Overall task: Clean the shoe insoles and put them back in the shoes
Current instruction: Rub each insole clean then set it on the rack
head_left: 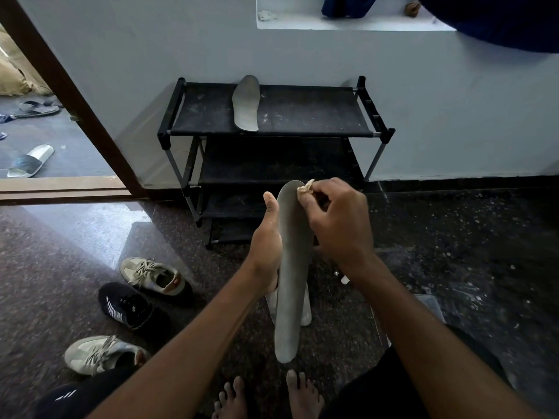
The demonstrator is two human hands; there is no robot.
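Above the floor, left hand (pixel 266 246) grips insole (pixel 292 267) lengthwise to steady it; right hand (pixel 338 219) pinches wad of cloth (pixel 304 189), rubbing its tip.

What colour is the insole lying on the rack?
Grey; the insole shows best in the head view.

Two insoles (pixel 294 267) (pixel 246 102), three sneakers (pixel 154 276) (pixel 125 306) (pixel 102 353), one rack (pixel 302 111)

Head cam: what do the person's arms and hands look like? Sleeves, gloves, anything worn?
Both are bare: the left hand and the right hand have no gloves and no rings that show. The left forearm and the right forearm are uncovered to the frame edge, with no sleeves, watch, bands or cables in view.
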